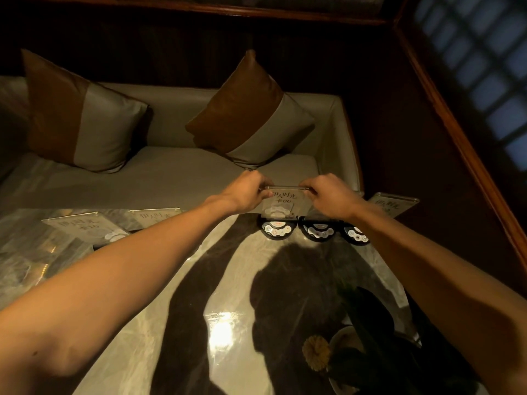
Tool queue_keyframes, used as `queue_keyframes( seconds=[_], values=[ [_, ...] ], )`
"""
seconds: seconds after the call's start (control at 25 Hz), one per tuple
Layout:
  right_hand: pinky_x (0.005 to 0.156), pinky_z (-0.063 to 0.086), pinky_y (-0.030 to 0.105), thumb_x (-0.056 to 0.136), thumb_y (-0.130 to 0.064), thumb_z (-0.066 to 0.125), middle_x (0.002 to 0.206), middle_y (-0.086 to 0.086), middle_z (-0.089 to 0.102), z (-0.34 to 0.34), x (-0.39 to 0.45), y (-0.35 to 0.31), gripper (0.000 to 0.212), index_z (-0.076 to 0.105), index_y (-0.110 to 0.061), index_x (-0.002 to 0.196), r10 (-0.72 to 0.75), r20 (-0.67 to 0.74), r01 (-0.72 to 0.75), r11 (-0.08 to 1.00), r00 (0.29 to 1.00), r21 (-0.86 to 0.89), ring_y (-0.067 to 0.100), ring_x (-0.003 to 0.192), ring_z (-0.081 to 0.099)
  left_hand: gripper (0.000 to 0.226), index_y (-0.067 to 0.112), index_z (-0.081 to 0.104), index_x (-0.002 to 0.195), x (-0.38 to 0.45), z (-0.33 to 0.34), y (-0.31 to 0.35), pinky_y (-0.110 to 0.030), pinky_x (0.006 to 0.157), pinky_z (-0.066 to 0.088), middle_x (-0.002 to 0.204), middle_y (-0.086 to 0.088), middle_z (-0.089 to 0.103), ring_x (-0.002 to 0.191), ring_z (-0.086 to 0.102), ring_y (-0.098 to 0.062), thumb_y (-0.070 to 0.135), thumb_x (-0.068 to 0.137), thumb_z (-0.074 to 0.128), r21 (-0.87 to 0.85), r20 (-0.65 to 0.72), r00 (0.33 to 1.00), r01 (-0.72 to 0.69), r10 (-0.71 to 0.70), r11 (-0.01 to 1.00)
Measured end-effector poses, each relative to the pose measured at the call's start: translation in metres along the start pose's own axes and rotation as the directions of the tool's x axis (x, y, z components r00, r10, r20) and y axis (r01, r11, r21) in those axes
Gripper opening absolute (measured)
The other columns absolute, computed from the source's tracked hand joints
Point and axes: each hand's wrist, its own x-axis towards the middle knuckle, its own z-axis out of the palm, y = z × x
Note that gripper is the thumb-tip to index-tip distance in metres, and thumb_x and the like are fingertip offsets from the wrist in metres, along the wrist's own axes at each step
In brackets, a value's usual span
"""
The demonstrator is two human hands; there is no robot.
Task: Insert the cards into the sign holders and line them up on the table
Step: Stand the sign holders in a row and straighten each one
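Observation:
A clear acrylic sign holder (281, 205) with a card marked 06 stands upright on a black base (276, 230) at the far edge of the marble table (233, 269). My left hand (246, 191) pinches its top left corner and my right hand (328, 195) pinches its top right corner. Two more black bases (318, 231) (356, 234) sit to its right, partly hidden by my right arm. Another sign (392, 205) stands at the far right. Two signs (85, 226) (155, 216) lie flat at the left.
A sofa (171, 172) with two brown and grey cushions (82, 118) (251, 109) runs behind the table. A plant with a yellow flower (315, 352) stands at the near right. A dark wooden wall and a latticed window (484, 67) are to the right.

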Motion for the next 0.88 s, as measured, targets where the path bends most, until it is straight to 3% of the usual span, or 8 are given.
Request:
queue_keyframes(
  seconds=[0.16, 0.32, 0.6, 0.8, 0.88],
  values=[
    [0.085, 0.061, 0.036, 0.102, -0.019, 0.051, 0.118, 0.008, 0.072, 0.001, -0.002, 0.004, 0.026, 0.066, -0.017, 0.123, 0.012, 0.000, -0.012, 1.000, 1.000, 0.006, 0.021, 0.107, 0.068, 0.022, 0.012, 0.072, 0.113, -0.001, 0.001, 0.002, -0.028, 0.078, 0.052, 0.111, -0.005, 0.075, 0.099, 0.069, -0.019, 0.022, 0.097, 0.062, -0.011, -0.003, 1.000, -0.008, 0.008, 1.000],
    [0.073, 0.058, 0.023, 0.103, -0.019, 0.050, 0.120, 0.007, 0.071, 0.001, -0.004, 0.009, 0.026, 0.065, -0.018, 0.124, 0.016, 0.000, -0.016, 1.000, 1.000, 0.014, 0.017, 0.104, 0.067, 0.021, 0.014, 0.074, 0.111, 0.000, 0.003, 0.005, -0.029, 0.078, 0.053, 0.108, -0.004, 0.075, 0.098, 0.069, -0.018, 0.023, 0.096, 0.062, 0.002, -0.009, 1.000, -0.023, 0.023, 1.000],
    [0.053, 0.045, 0.012, 0.105, -0.021, 0.048, 0.114, 0.005, 0.071, 0.002, -0.003, 0.011, 0.027, 0.065, -0.017, 0.124, 0.032, 0.001, -0.032, 0.999, 0.999, 0.006, 0.000, 0.073, 0.059, 0.021, 0.014, 0.073, 0.112, 0.003, 0.003, 0.006, -0.029, 0.078, 0.052, 0.108, -0.005, 0.075, 0.098, 0.069, -0.019, 0.023, 0.097, 0.062, 0.015, 0.001, 1.000, 0.006, -0.006, 1.000],
    [0.063, 0.052, 0.020, 0.104, -0.022, 0.049, 0.115, 0.006, 0.072, 0.001, 0.000, 0.008, 0.027, 0.066, -0.017, 0.124, 0.029, 0.002, -0.029, 1.000, 1.000, -0.010, 0.011, 0.086, 0.065, 0.022, 0.013, 0.072, 0.113, 0.004, 0.001, 0.004, -0.029, 0.076, 0.050, 0.107, -0.005, 0.075, 0.097, 0.068, -0.019, 0.024, 0.097, 0.060, 0.028, 0.018, 0.999, 0.038, -0.039, 0.999],
    [0.074, 0.059, 0.028, 0.104, -0.020, 0.049, 0.115, 0.008, 0.072, 0.001, 0.000, 0.005, 0.026, 0.067, -0.016, 0.122, 0.031, -0.007, -0.031, 0.999, 1.000, -0.010, 0.017, 0.097, 0.068, 0.023, 0.013, 0.071, 0.114, 0.004, 0.001, 0.003, -0.027, 0.075, 0.048, 0.107, -0.005, 0.074, 0.097, 0.068, -0.019, 0.024, 0.098, 0.060, 0.025, 0.016, 0.999, 0.039, -0.039, 0.999]
  ],
)
